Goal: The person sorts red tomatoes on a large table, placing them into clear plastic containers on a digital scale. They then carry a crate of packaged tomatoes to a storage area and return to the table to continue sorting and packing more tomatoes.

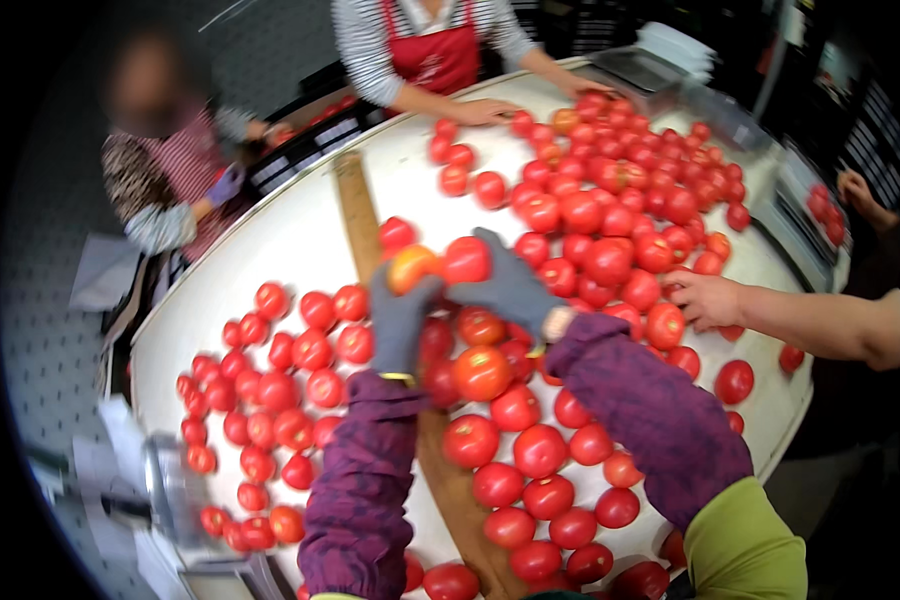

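Note:
My left hand [403, 319], in a grey glove, is closed around an orange-red tomato [411, 268] above the middle of the white table. Close beside it, my right hand [511, 283], gloved alike, grips a red tomato [466, 259]. Below both hands lie more tomatoes, among them a large orange-red one [482, 373]. A wooden strip [358, 217] crosses the table and passes under my hands. Smaller tomatoes [278, 391] are spread left of the strip, and a dense pile [607, 259] lies to the right.
Across the table [270, 240], a person in a red apron [435, 60] has both hands at the pile. A co-worker's bare hand [701, 300] reaches in from the right. Another person stands at far left by black crates [307, 154]. A scale [802, 225] and clear plastic containers [724, 116] stand at right.

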The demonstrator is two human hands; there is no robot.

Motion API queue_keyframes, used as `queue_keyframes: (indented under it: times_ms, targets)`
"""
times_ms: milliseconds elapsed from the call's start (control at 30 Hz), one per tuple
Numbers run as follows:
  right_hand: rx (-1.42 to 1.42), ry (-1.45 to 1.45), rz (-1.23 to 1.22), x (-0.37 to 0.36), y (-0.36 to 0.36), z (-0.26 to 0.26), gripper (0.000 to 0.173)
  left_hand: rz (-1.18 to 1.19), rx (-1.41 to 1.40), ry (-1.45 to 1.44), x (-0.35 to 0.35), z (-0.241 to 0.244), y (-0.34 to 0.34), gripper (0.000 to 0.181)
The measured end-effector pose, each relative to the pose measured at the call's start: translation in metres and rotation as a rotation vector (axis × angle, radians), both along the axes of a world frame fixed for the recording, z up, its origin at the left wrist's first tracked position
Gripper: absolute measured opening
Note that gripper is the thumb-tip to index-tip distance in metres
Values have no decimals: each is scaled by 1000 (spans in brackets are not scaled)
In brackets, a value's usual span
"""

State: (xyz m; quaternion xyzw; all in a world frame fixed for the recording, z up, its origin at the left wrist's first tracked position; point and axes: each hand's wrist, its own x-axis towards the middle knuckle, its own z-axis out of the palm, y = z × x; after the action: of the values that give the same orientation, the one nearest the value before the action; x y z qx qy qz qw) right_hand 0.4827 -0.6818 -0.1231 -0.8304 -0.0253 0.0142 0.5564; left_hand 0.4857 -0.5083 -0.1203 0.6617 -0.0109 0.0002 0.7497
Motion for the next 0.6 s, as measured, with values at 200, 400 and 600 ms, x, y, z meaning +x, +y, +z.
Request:
queue_keyframes:
  times_ms: [200,400,600]
  targets:
    - [181,-269,-148,53,16,44,61,-30,-20,-95,69,21,12,31]
    - [-759,-155,237,-25,1,-4,27,-189,857,-315,1,-31,35,45]
    - [-1003,-539,121,-150,-49,-34,32,-91,988,-344,-169,-44,39,43]
